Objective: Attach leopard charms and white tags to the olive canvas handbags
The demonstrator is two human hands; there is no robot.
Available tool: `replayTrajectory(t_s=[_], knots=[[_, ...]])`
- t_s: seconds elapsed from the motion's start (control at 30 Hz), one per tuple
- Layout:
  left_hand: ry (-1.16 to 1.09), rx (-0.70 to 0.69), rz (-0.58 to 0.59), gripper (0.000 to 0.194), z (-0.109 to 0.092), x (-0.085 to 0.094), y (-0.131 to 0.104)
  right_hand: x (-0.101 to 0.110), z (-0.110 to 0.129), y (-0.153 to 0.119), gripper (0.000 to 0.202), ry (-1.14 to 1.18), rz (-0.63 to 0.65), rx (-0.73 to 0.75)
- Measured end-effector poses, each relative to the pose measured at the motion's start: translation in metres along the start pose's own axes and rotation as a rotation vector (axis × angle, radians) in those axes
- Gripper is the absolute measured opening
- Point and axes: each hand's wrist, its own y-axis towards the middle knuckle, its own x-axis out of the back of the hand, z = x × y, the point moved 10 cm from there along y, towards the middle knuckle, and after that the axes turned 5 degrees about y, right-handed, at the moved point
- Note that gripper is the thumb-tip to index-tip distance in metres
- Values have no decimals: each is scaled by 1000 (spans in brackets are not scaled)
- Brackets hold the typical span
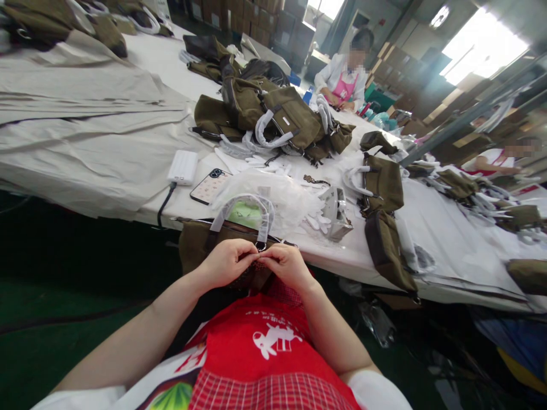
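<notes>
An olive handbag with dark trim rests against the table edge in front of me. Its handles are wrapped in white covering and stand up. At the metal ring where a handle joins the bag, my left hand and my right hand meet fingertip to fingertip. Both are closed in a pinch. What lies between the fingers is too small to make out. Light green material shows behind the handles, with clear plastic bags beyond it.
A phone and a white power bank with a cable lie at left. A metal holder stands right of the plastic. Olive bags are piled behind, and more bags lie at right. A co-worker sits across the table.
</notes>
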Motion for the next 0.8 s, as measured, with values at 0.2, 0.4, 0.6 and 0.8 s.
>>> replayTrajectory(t_s=[0.2,0.4,0.6,0.8], knots=[[-11,9,-59,27,0,-7,-4,-7,-2,1,16,-124,46,17],[-96,159,-192,31,36,-7,-3,8,-22,0,13,-97,-66,-120],[88,310,-267,32,64,-1,-4,2,-76,-17,15,-69,-126,-413],[-45,310,-102,27,66,-39,3,-31,-96,-16,14,243,-112,-479]])
